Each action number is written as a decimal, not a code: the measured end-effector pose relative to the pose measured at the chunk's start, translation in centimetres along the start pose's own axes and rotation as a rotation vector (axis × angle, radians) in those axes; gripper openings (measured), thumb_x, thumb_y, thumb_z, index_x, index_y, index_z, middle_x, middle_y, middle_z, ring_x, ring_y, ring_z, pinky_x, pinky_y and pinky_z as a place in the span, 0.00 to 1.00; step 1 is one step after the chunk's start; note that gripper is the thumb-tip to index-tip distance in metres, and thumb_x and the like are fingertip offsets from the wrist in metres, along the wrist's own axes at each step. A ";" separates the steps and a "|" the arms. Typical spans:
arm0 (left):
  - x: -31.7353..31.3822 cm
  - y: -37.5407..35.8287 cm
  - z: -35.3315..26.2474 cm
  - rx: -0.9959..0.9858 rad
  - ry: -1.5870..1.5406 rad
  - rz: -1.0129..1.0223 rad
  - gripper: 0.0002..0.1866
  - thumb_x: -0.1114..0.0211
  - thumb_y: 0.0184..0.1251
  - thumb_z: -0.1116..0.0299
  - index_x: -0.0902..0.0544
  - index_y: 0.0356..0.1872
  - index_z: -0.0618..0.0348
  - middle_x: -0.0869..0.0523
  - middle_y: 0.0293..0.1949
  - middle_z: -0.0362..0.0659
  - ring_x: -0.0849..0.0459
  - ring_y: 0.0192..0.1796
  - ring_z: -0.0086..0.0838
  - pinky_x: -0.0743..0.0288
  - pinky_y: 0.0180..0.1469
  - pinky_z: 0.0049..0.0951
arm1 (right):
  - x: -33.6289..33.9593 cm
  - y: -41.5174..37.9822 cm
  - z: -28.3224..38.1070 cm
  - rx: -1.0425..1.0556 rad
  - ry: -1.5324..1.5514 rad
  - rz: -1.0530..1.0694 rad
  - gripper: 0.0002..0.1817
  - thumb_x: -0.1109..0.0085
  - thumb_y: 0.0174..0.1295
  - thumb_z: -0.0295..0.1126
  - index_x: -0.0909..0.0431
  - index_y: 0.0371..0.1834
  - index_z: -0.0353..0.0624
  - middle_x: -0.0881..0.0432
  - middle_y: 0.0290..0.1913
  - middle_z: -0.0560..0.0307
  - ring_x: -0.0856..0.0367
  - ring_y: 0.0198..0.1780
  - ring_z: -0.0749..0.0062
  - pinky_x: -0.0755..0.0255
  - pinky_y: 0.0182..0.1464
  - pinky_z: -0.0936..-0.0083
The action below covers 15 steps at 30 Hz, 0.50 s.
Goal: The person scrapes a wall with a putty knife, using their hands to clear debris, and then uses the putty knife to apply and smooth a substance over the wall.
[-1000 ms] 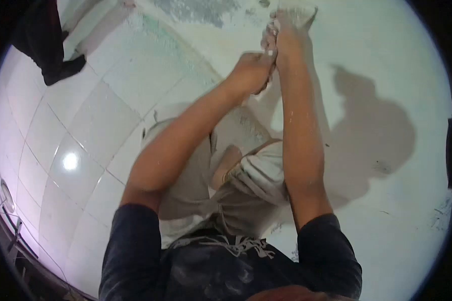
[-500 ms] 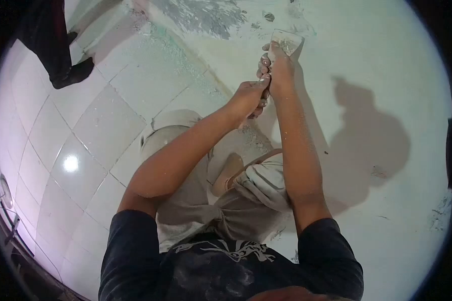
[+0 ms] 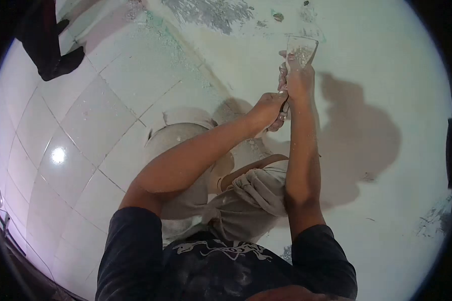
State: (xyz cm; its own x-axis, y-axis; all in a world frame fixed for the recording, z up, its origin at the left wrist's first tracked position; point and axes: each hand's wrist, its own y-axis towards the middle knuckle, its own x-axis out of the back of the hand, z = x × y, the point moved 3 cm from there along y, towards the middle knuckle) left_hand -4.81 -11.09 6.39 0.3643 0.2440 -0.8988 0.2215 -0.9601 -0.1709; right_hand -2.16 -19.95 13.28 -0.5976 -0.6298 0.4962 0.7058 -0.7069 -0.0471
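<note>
My right hand (image 3: 299, 80) is wrapped round a scraper (image 3: 301, 45) close to its wide blade, whose face carries pale dust and flakes. Lower on the tool, my left hand (image 3: 271, 111) grips the dark handle end. The blade lies at or very near the pale wall (image 3: 376, 65); whether its edge touches cannot be made out. Powder coats the fingers of both hands. Above the blade, a small dark chipped spot (image 3: 278, 17) and a rough grey bare patch (image 3: 211, 14) mark the wall.
Tiled floor (image 3: 100, 108) spreads on the left, with crumbs of debris (image 3: 173, 47) along the wall's foot. Another person's dark-clothed leg and foot (image 3: 60, 65) are at upper left. My bent knee (image 3: 261, 188) is beside the wall. Cables and dark items (image 3: 7, 233) lie at lower left.
The scraper and both hands have shifted right and slightly down in the view. The camera view has also moved a little. Both hands keep their grip.
</note>
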 end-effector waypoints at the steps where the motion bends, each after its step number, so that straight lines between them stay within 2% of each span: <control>1: 0.0 -0.1 -0.4 -0.002 0.000 -0.001 0.24 0.52 0.72 0.47 0.33 0.22 0.54 0.34 0.15 0.35 0.37 0.12 0.21 0.47 0.14 0.25 | 0.0 -0.2 -0.1 -0.032 0.008 -0.013 0.17 0.52 0.66 0.38 0.23 0.44 0.34 0.32 0.19 0.63 0.35 0.15 0.81 0.41 0.15 0.81; 2: 0.1 -0.1 -0.5 0.049 0.049 -0.005 0.24 0.55 0.74 0.48 0.34 0.22 0.54 0.35 0.14 0.36 0.38 0.12 0.22 0.47 0.15 0.26 | -0.1 0.2 0.0 -0.026 0.009 -0.010 0.17 0.52 0.66 0.38 0.23 0.44 0.34 0.32 0.19 0.63 0.35 0.15 0.81 0.41 0.15 0.81; 4: -0.4 -0.2 -1.3 0.102 0.091 -0.006 0.24 0.58 0.75 0.49 0.36 0.22 0.54 0.35 0.14 0.36 0.39 0.13 0.22 0.46 0.16 0.27 | 0.0 0.9 0.5 0.099 -0.113 -0.095 0.11 0.47 0.61 0.33 0.19 0.32 0.37 0.28 0.18 0.62 0.34 0.12 0.79 0.41 0.14 0.77; 6: -0.5 0.0 -2.3 0.011 0.110 -0.062 0.23 0.58 0.75 0.50 0.36 0.22 0.54 0.35 0.14 0.35 0.40 0.13 0.21 0.48 0.16 0.26 | -0.6 1.1 1.6 0.066 -0.008 -0.025 0.10 0.45 0.58 0.33 0.20 0.28 0.37 0.27 0.18 0.62 0.34 0.13 0.79 0.40 0.14 0.76; 8: 0.2 0.3 -1.9 -0.002 0.073 0.000 0.22 0.58 0.75 0.50 0.35 0.22 0.53 0.34 0.15 0.35 0.40 0.14 0.21 0.47 0.17 0.25 | -0.7 1.3 1.5 0.067 -0.084 -0.065 0.08 0.45 0.57 0.32 0.21 0.30 0.38 0.29 0.18 0.62 0.35 0.13 0.80 0.40 0.14 0.77; 10: -0.2 -0.4 -0.9 -0.006 0.201 -0.080 0.22 0.58 0.75 0.51 0.34 0.22 0.53 0.32 0.16 0.36 0.40 0.15 0.21 0.47 0.17 0.24 | -0.2 -0.2 1.0 0.071 0.028 -0.085 0.15 0.46 0.63 0.40 0.21 0.37 0.37 0.34 0.16 0.65 0.37 0.12 0.81 0.44 0.13 0.80; 11: -0.8 -0.9 -0.4 0.011 0.186 -0.016 0.22 0.57 0.75 0.52 0.33 0.22 0.53 0.32 0.16 0.36 0.39 0.15 0.21 0.46 0.17 0.25 | 0.3 -1.1 1.0 0.035 0.059 -0.117 0.14 0.47 0.63 0.40 0.22 0.36 0.38 0.34 0.16 0.65 0.37 0.11 0.81 0.45 0.12 0.80; 15: -0.7 -0.3 -1.0 0.010 0.204 -0.014 0.23 0.57 0.75 0.51 0.33 0.22 0.55 0.32 0.16 0.37 0.37 0.15 0.22 0.45 0.17 0.28 | 0.9 -0.5 0.5 0.062 0.041 -0.081 0.13 0.46 0.63 0.38 0.23 0.35 0.38 0.35 0.16 0.65 0.37 0.12 0.81 0.45 0.12 0.81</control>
State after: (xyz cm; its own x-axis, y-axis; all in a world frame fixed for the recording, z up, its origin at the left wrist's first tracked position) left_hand -4.26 -10.81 7.49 0.5373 0.2788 -0.7960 0.2190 -0.9575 -0.1875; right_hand -2.87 -20.08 14.17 -0.6679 -0.5851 0.4599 0.6761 -0.7354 0.0462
